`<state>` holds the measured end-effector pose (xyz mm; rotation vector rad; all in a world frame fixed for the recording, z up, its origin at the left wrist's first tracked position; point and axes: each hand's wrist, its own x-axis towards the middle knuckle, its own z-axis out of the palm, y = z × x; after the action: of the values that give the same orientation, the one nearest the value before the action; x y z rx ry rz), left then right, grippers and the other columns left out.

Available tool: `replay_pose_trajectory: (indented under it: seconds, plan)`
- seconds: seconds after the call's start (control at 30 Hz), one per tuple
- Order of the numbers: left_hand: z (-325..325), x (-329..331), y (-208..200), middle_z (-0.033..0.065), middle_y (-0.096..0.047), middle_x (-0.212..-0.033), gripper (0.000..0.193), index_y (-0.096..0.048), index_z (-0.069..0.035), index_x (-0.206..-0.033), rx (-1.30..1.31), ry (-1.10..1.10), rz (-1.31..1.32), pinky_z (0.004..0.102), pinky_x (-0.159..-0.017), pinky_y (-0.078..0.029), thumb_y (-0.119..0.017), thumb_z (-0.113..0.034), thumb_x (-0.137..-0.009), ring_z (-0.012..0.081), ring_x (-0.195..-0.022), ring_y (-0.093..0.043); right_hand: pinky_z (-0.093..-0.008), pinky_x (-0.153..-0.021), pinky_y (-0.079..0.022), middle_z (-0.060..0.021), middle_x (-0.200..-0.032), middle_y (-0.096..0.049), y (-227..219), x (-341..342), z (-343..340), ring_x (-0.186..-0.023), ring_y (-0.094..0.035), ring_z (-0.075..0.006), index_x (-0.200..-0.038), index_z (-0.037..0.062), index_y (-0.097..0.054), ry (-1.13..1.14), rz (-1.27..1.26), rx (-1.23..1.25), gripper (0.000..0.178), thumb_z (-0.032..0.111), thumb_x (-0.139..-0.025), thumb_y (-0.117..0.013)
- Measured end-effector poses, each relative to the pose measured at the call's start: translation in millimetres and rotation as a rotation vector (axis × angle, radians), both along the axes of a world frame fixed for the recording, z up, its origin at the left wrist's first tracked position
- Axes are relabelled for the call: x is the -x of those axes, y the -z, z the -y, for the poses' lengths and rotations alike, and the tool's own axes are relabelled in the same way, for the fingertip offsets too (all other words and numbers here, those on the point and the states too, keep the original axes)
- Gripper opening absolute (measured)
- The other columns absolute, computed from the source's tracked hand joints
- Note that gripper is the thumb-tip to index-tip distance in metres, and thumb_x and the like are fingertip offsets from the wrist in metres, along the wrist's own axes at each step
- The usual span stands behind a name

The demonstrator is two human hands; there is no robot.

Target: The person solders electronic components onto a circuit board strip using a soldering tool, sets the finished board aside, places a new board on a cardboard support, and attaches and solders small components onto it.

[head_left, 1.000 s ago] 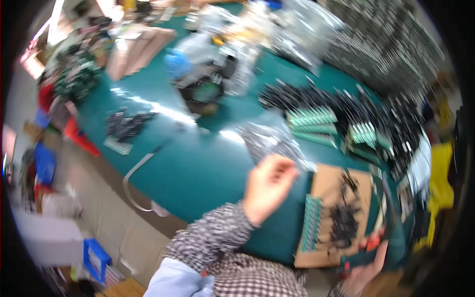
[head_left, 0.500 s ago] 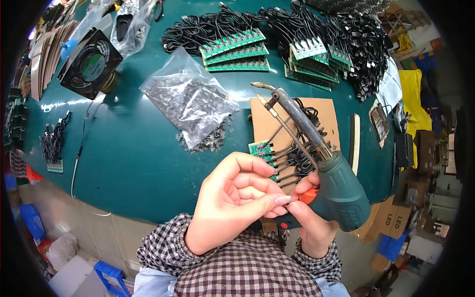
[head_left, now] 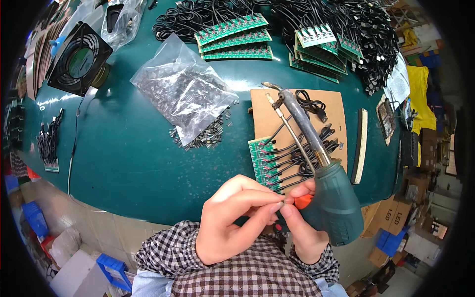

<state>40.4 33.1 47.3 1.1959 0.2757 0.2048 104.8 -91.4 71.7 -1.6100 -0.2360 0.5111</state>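
Note:
My right hand [head_left: 307, 232] grips a soldering gun [head_left: 339, 203] with a dark green body and an orange trigger. Its metal barrel and thin solder feed tube point away from me, over a green circuit board [head_left: 264, 161] with black cables [head_left: 297, 156]. Close to the trigger, the fingertips of my left hand [head_left: 232, 225] pinch together against my right thumb and finger. Something tiny shows between them, too small to name. The board lies partly on a sheet of brown cardboard [head_left: 329, 109], and my hands are nearer to me than its edge.
Left of the cardboard lies a clear bag [head_left: 180, 84] of small metal-legged parts, with a loose pile [head_left: 205, 136] beside it. Stacked cabled boards [head_left: 235, 37] sit at the back. A black fan [head_left: 79, 59] stands at left, a pale strip [head_left: 360, 146] at right.
My left fingers have closed from a loose curl into a tighter pinch. The soldering gun and both hands sit a little nearer to me, and more of the circuit board shows.

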Motion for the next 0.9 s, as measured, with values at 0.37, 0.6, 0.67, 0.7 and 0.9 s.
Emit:
replay_pose_trajectory:
  seconds: [0.37,0.6,0.67,0.7,0.9]
  plan:
    - [-18.6,6.0,23.9,0.0142,-0.06,-0.083,0.008,-0.052,0.005,-0.089,0.306,-0.179,-0.415,0.0276,-0.061,-0.054,-0.051,-0.002,-0.085,0.0192,-0.07,-0.063,-0.0442,-0.082,-0.045,-0.0049,-0.084,-0.057,12.5,12.3,44.3,-0.074,-0.059,-0.0195,-0.099,0.0058,-0.05,0.082,-0.348,-0.396,0.027,0.003,-0.075,-0.062]
    - [-25.2,-2.0,31.9,0.0145,-0.063,-0.082,0.011,-0.056,0.005,-0.091,0.425,-0.106,-0.437,0.0261,-0.063,-0.055,-0.055,-0.001,-0.083,0.0199,-0.073,-0.064,-0.059,-0.101,-0.019,-0.0048,-0.087,-0.056,53.5,37.0,57.3,-0.076,-0.06,-0.0228,-0.11,0.0082,-0.046,0.059,-0.483,-0.577,0.039,0.004,-0.074,-0.06]
    - [-25.3,-1.8,33.6,0.0144,-0.063,-0.082,0.011,-0.056,0.005,-0.091,0.421,-0.124,-0.421,0.0259,-0.063,-0.055,-0.055,-0.001,-0.083,0.0195,-0.073,-0.064,-0.0588,-0.102,-0.017,-0.0061,-0.089,-0.055,56.3,36.5,54.9,-0.078,-0.06,-0.0233,-0.111,0.0075,-0.045,0.031,-0.478,-0.568,0.039,0.003,-0.074,-0.059]
    - [-25.4,-2.3,33.7,0.0142,-0.063,-0.082,0.011,-0.056,0.005,-0.092,0.419,-0.142,-0.402,0.0258,-0.063,-0.055,-0.055,-0.002,-0.083,0.0192,-0.073,-0.064,-0.0588,-0.102,-0.017,-0.0061,-0.089,-0.055,55.8,36.0,54.7,-0.078,-0.06,-0.0233,-0.111,0.0075,-0.045,0.029,-0.475,-0.568,0.039,0.003,-0.074,-0.059]
    - [-20.9,0.8,10.1,0.0168,-0.062,-0.08,0.012,-0.053,0.007,-0.091,0.536,0.03,-0.41,0.0298,-0.062,-0.055,-0.053,-0.003,-0.085,0.0223,-0.071,-0.064,-0.0509,-0.094,-0.037,-0.0082,-0.092,-0.054,12.1,21.7,29.8,-0.082,-0.059,-0.0223,-0.108,0.004,-0.044,0.204,-0.354,-0.424,0.037,0.0,-0.075,-0.059]
